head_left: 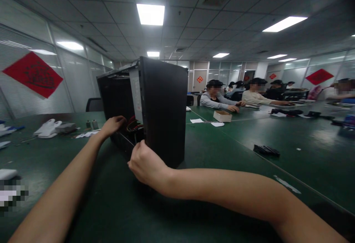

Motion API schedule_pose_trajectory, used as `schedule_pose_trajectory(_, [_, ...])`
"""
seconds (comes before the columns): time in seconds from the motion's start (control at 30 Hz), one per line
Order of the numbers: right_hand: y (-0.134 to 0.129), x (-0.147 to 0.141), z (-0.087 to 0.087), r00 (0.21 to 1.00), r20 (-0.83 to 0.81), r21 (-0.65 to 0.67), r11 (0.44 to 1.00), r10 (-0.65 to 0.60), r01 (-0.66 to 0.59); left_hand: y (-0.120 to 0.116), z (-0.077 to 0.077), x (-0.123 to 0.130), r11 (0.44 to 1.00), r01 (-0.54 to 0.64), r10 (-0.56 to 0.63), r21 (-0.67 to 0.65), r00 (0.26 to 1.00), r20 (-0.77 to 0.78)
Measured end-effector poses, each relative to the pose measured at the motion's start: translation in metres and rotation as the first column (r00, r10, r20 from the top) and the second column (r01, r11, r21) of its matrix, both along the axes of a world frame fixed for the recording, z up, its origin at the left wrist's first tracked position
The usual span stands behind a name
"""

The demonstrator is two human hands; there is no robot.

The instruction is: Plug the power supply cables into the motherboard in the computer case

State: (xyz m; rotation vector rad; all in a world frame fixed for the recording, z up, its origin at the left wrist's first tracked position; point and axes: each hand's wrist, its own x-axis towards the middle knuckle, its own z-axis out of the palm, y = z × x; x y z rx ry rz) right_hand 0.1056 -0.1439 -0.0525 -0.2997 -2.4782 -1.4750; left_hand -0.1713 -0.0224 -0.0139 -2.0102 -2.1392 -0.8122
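A black computer tower case (165, 113) stands upright on the green table, its open side turned to the left and toward me. Inside it are a pale power supply unit with a label (135, 95) and a bundle of thin coloured cables (134, 126). My left hand (113, 125) is at the lower rear of the opening, its bent fingers on the case and partly hidden. Along the lower front edge, my right hand (146, 161) has its fingers curled closed around the case's rim. What lies under those fingertips is hidden.
White plastic bags (48, 127), a grey box (65, 127) and small bottles (93, 125) lie to the left. Right of the case are a cardboard box (222, 116), papers (196, 120) and a black item (266, 150). Several people sit along the far table.
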Motion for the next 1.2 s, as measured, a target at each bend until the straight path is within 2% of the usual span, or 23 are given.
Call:
schedule_pose_trajectory(0.17, [0.014, 0.024, -0.005, 0.995, -0.098, -0.009, 1.0, -0.007, 0.006, -0.002, 0.005, 0.014, 0.992, -0.042, 0.03, -0.123, 0.994, -0.103])
schedule_pose_trajectory(0.33, [0.03, 0.051, 0.0, 0.993, -0.107, -0.107, 0.994, -0.041, 0.029, -0.001, 0.009, 0.03, 0.973, -0.104, 0.071, -0.205, 0.984, -0.163])
schedule_pose_trajectory(0.43, [0.048, 0.073, 0.003, 0.99, -0.113, -0.162, 0.984, -0.088, 0.069, 0.0, 0.009, 0.039, 0.966, -0.112, 0.075, -0.231, 0.984, -0.164])
schedule_pose_trajectory(0.57, [0.086, 0.106, 0.002, 0.973, -0.177, -0.228, 0.968, -0.146, 0.103, -0.002, 0.008, 0.057, 0.958, -0.047, -0.012, -0.283, 0.979, -0.204])
schedule_pose_trajectory(0.67, [0.117, 0.129, -0.001, 0.963, -0.225, -0.229, 0.968, -0.151, 0.099, -0.004, 0.009, 0.073, 0.939, 0.016, -0.115, -0.344, 0.956, -0.268])
schedule_pose_trajectory(0.8, [0.15, 0.15, -0.004, 0.959, -0.241, -0.211, 0.973, -0.145, 0.094, -0.003, 0.01, 0.088, 0.909, 0.137, -0.277, -0.394, 0.904, -0.327])
schedule_pose_trajectory(0.87, [0.16, 0.156, -0.004, 0.96, -0.24, -0.207, 0.974, -0.144, 0.095, -0.001, 0.01, 0.092, 0.905, 0.15, -0.302, -0.399, 0.886, -0.351])
schedule_pose_trajectory(1.03, [0.166, 0.162, -0.005, 0.955, -0.247, -0.229, 0.967, -0.165, 0.108, -0.003, 0.013, 0.098, 0.898, 0.122, -0.291, -0.423, 0.886, -0.362])
schedule_pose_trajectory(1.2, [0.157, 0.16, -0.005, 0.931, -0.266, -0.28, 0.944, -0.25, 0.174, -0.013, 0.022, 0.106, 0.852, 0.123, -0.309, -0.509, 0.903, -0.3])
